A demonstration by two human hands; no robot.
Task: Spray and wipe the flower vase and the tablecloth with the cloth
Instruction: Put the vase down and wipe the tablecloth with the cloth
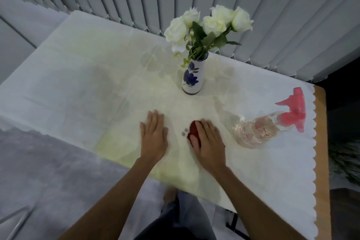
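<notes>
White tablecloth [81, 87] covers the table. Near its front edge the left hand [153, 135] lies flat and open; the right hand [209, 142] presses a red cloth [193, 130]. Spray bottle [272, 122] lies toward the right edge, vase [192, 76] near the back edge.

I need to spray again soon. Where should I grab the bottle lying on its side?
Grip the spray bottle around its clear neck just below the pink trigger head, coming from above with the right hand. It lies tilted, head pointing away toward the table's right edge.

Grey vertical blinds [272, 15] hang well beyond the hands; the bare wooden desk [320, 142] edge shows far right of them, beside dark floor [342, 103].
</notes>
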